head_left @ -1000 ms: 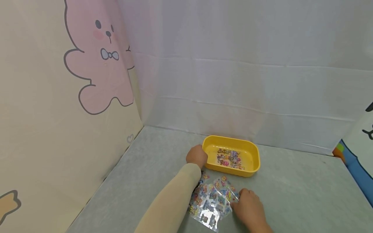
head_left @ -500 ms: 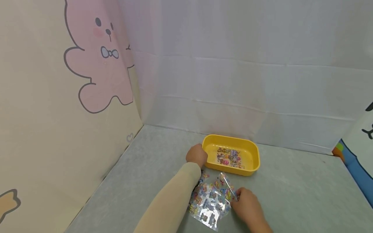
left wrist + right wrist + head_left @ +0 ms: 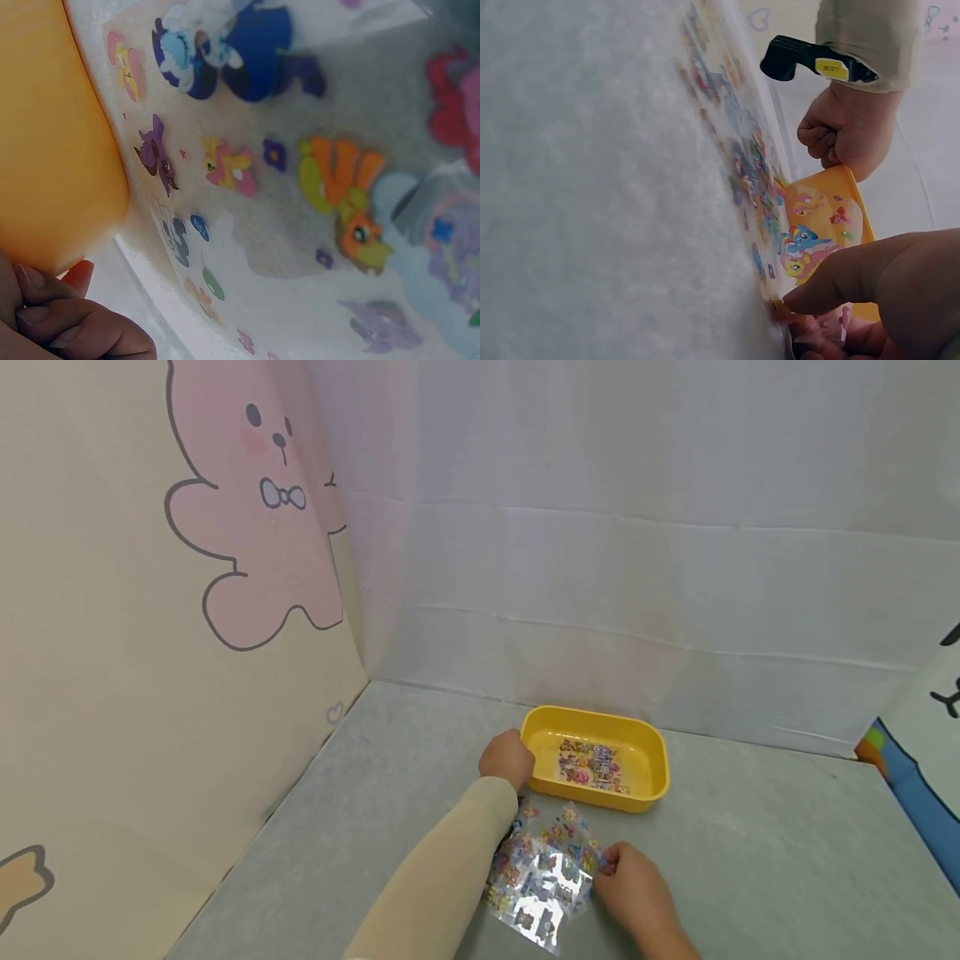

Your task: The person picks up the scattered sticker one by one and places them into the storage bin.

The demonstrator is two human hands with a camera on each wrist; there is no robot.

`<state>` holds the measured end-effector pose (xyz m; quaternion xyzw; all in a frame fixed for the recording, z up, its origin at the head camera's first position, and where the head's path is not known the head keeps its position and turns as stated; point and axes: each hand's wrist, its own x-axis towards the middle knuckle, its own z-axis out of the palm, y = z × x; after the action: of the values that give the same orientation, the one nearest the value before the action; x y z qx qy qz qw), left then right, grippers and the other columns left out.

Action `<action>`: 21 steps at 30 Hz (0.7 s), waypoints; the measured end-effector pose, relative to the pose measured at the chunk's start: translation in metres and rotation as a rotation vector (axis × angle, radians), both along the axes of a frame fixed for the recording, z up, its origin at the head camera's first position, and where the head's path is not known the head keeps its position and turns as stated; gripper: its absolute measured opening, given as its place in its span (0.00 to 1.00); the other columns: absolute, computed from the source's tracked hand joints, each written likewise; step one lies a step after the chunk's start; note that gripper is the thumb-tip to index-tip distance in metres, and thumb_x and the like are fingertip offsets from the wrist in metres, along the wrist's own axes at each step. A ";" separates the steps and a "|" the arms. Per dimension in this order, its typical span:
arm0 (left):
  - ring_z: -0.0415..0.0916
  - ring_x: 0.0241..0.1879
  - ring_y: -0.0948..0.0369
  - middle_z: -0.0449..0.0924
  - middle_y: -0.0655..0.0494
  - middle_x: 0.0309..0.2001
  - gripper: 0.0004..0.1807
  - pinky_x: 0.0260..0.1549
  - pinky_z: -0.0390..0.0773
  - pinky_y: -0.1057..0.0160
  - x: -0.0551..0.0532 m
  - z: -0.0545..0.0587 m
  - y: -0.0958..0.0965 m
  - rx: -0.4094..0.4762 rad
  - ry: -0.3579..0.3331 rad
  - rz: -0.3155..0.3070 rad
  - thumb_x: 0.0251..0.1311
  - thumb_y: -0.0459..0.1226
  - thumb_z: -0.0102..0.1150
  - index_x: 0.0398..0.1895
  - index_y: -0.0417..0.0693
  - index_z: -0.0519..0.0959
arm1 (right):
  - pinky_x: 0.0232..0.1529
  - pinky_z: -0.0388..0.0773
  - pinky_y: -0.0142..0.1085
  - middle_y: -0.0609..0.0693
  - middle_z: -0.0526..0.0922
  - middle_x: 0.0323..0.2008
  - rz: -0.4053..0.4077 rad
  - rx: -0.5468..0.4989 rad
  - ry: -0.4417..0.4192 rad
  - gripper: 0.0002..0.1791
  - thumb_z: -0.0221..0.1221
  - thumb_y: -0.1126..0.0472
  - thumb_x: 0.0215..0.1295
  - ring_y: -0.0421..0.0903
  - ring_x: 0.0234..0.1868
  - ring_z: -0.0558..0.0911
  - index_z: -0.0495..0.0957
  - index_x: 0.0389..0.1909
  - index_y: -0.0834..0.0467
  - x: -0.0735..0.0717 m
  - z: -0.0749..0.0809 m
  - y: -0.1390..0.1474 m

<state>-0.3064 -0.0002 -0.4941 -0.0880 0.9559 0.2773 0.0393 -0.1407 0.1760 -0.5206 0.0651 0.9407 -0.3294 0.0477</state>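
My left hand grips the left end of a yellow plastic tray; its curled fingers show by the tray wall in the left wrist view. In front of the tray lie overlapping clear sticker sheets printed with small colourful cartoon ponies, partly hidden by my left forearm. With thumb and fingers, my right hand pinches the right edge of a sticker sheet. In the right wrist view that sheet stands up from the table, in front of the tray.
Inside the tray lies another patch of colourful stickers. The grey table meets a white curtain just behind the tray. A cream curtain with a pink bear borders the left side.
My right fingers have pinched the sheet's right edge and bent its far corner up, shifting it slightly. My left hand and the tray have stayed in place.
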 end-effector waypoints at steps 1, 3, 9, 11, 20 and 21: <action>0.78 0.34 0.58 0.85 0.51 0.40 0.13 0.44 0.83 0.53 0.000 0.000 0.000 -0.001 0.001 0.000 0.70 0.36 0.61 0.53 0.41 0.83 | 0.30 0.70 0.42 0.47 0.75 0.26 -0.002 -0.017 0.000 0.09 0.64 0.65 0.49 0.46 0.28 0.73 0.76 0.32 0.60 0.000 0.000 0.001; 0.78 0.34 0.58 0.85 0.52 0.39 0.12 0.44 0.83 0.54 0.000 0.001 0.000 0.000 0.003 -0.001 0.70 0.36 0.61 0.52 0.41 0.83 | 0.31 0.70 0.41 0.47 0.76 0.25 -0.006 -0.051 0.008 0.09 0.64 0.65 0.48 0.45 0.28 0.73 0.77 0.31 0.60 -0.001 0.000 0.005; 0.78 0.34 0.58 0.84 0.52 0.38 0.12 0.44 0.83 0.53 0.000 0.004 0.000 -0.011 -0.002 -0.007 0.69 0.35 0.62 0.52 0.41 0.83 | 0.31 0.70 0.40 0.47 0.75 0.24 -0.007 -0.149 0.011 0.09 0.66 0.66 0.47 0.45 0.27 0.72 0.76 0.28 0.60 -0.005 0.002 0.013; 0.78 0.34 0.58 0.85 0.52 0.39 0.12 0.44 0.83 0.53 0.000 0.004 0.000 -0.017 -0.010 -0.008 0.69 0.36 0.62 0.53 0.41 0.83 | 0.30 0.69 0.40 0.47 0.74 0.23 -0.011 -0.169 0.006 0.10 0.68 0.65 0.47 0.46 0.26 0.71 0.74 0.25 0.59 -0.006 0.003 0.015; 0.77 0.32 0.59 0.84 0.52 0.37 0.11 0.42 0.83 0.54 -0.002 0.001 -0.001 -0.011 -0.006 -0.014 0.69 0.35 0.61 0.51 0.41 0.83 | 0.29 0.69 0.39 0.48 0.75 0.24 -0.006 -0.169 -0.092 0.07 0.62 0.64 0.68 0.46 0.27 0.73 0.80 0.33 0.64 -0.011 0.007 0.024; 0.77 0.32 0.59 0.84 0.53 0.36 0.11 0.41 0.83 0.54 -0.002 0.000 -0.001 -0.010 -0.001 -0.014 0.69 0.35 0.61 0.50 0.41 0.83 | 0.29 0.70 0.39 0.48 0.77 0.24 -0.009 -0.179 -0.109 0.07 0.61 0.64 0.69 0.46 0.28 0.74 0.82 0.36 0.65 -0.012 0.008 0.024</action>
<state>-0.3086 -0.0011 -0.4940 -0.0816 0.9578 0.2724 0.0415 -0.1524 0.2003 -0.5123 0.0824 0.9032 -0.4084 0.1029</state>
